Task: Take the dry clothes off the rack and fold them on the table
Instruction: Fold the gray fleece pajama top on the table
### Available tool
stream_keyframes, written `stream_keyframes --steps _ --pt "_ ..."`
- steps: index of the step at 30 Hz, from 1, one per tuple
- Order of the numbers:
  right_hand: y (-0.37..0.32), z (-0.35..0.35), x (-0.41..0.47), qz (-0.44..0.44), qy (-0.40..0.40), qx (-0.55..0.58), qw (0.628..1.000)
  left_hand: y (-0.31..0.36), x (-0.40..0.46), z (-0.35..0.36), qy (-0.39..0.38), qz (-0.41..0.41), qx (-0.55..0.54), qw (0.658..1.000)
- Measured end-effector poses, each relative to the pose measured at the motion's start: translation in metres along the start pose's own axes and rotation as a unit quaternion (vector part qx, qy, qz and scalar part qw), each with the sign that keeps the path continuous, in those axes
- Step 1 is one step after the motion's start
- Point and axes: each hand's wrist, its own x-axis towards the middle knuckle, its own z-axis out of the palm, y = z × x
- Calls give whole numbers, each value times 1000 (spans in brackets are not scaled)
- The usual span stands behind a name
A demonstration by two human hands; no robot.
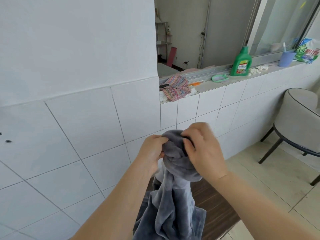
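Head camera view, looking down past two bare forearms toward a white tiled wall. Both hands meet at chest height on a grey garment (174, 193). The left hand (152, 151) pinches the bunched top of the cloth, its fingers (161, 138) curled into the fabric; the right hand (204, 149) grips the same bunch from the other side, fingers folded around it. The garment is soft, plush and thick, a muted blue-grey, twisted into a knot-like wad at the top and hanging in heavy loose folds that run off the bottom edge. Below it lies a dark wood-grain tabletop (214, 205); whether the cloth touches it cannot be told. A likely risk: because the fabric is gathered in a tight wad, it may stay tangled when shaken out, or a trailing end may slide off the tabletop edge onto the floor (270, 184). No rack is in view. On the tiled ledge (213, 85) behind stand a green detergent bottle (241, 62) and a patterned cloth (175, 87).
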Motion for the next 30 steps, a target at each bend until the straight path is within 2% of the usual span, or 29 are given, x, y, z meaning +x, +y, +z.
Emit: stream_keyframes --steps 1,3,5,6,7,9,11,12,14,16,18,20,21,22,24,25,26,27,28,29,30 --pt "-4 2 1 -13 -75 -7 997 0 -1 2 -12 6 -12 1000" --pt "1 8 -2 52 -217 -87 971 1 -4 6 -36 -9 -62 997" --pt "7 5 1 108 -303 -176 930 -2 -5 9 -63 -23 -99 993" --pt "10 3 2 118 -333 -177 919 -4 -4 10 -74 -30 -114 990" --pt "12 0 4 120 -351 -147 917 -7 -3 9 -86 -38 -138 986" --pt "14 -3 3 169 -364 11 916 -13 -1 8 -119 -55 -205 970" --pt "10 -8 1 267 -331 187 885 -17 1 6 -145 -70 -255 954" --pt "8 -9 0 312 -301 241 869 -18 3 5 -151 -65 -276 947" --pt "11 -8 -2 378 -230 281 852 -21 5 5 -138 -28 -277 950" --pt "14 -10 0 417 -174 306 838 -26 6 1 -142 7 -225 964" --pt "16 -18 5 413 -163 355 823 -36 8 -8 -210 17 -133 968" --pt "17 -28 11 379 -182 367 830 -44 9 -14 -299 46 91 949" --pt "17 -34 16 359 -195 344 845 -51 12 -15 -302 69 224 924" --pt "20 -39 21 342 -198 308 866 -55 16 -15 -271 99 349 892" --pt "29 -54 37 312 -158 203 914 -60 29 -24 -138 152 552 808" --pt "38 -66 46 300 -115 115 940 -64 36 -34 -63 155 606 777" --pt "50 -80 54 301 -44 35 952 -66 42 -48 -1 139 628 766" --pt "69 -97 60 329 48 -10 943 -66 46 -65 46 111 626 770" --pt "87 -114 64 372 144 5 917 -65 48 -80 80 74 605 789" --pt "102 -129 65 417 205 55 884 -60 47 -90 96 38 565 818" --pt "114 -137 62 452 220 88 860 -53 43 -92 96 10 520 849"
